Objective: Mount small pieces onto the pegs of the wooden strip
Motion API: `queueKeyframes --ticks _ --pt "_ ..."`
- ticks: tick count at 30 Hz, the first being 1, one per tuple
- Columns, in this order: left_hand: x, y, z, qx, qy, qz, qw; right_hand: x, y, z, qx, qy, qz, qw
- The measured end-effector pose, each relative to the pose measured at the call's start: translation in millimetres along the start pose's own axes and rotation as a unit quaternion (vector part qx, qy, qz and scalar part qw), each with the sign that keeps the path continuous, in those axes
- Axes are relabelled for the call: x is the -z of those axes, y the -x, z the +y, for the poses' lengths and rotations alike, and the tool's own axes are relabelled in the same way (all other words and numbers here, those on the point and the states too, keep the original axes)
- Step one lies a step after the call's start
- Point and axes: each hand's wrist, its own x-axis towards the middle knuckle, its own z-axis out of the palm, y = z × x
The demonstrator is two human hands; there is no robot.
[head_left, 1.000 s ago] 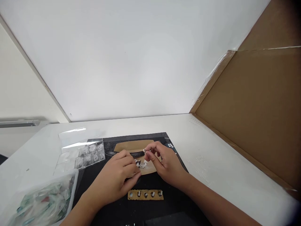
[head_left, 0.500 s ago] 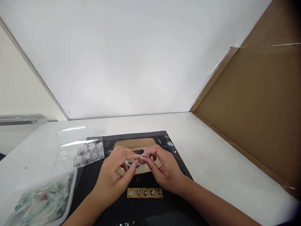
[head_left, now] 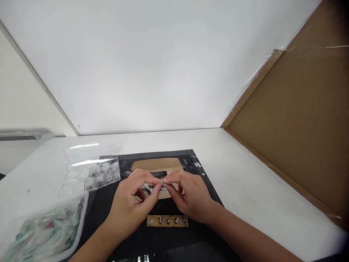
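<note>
A small whitish piece [head_left: 162, 182] is pinched between the fingertips of both hands. My left hand [head_left: 139, 198] holds it from the left with thumb and forefinger, and my right hand [head_left: 188, 193] grips it from the right. Behind the fingers lies a brown paper sheet [head_left: 155, 164] with small white and dark bits and a black-handled tool [head_left: 158, 174], partly hidden. Nearer the camera, a tan strip [head_left: 155, 221] bears several small metallic pieces and a pale round spot at its left end.
A black mat [head_left: 160, 242] lies on the white table [head_left: 240, 174]. At the left are a clear compartment box [head_left: 102, 176] with its lid raised and a white tub [head_left: 81, 222] of plastic bags. Cardboard [head_left: 294, 120] stands at the right.
The view has shifted slightly. Both hands keep their pinch, with the right fingers now closer around the small piece; more of the black tool handle shows behind them.
</note>
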Motion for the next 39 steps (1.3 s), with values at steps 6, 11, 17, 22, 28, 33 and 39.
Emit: queueKeyframes --ticks 6,11,17,22,28,33,39 --pt "-0.8 0 -2 0.011 -0.017 0.004 1.0 3 -5 -2 0.051 0.052 -0.008 0.997" --pt "-0.8 1 -1 0.02 -0.022 -0.001 1.0 6 -8 -5 0.067 0.098 -0.019 0.993" --pt "-1.4 0 2 0.026 -0.024 0.004 0.999 7 -7 -7 0.057 0.128 -0.043 0.989" --pt "-1.1 1 3 0.034 -0.021 0.008 0.999 6 -6 -7 0.057 0.133 -0.047 0.988" --pt "-0.6 4 6 0.079 -0.024 0.015 0.996 3 -9 -9 0.085 0.129 0.005 0.988" --pt "-1.8 2 7 0.083 -0.023 0.021 0.996 3 -10 -9 0.088 0.123 0.012 0.988" --pt "-1.4 1 9 0.106 -0.005 0.023 0.994 2 -8 -8 0.079 0.107 0.01 0.991"
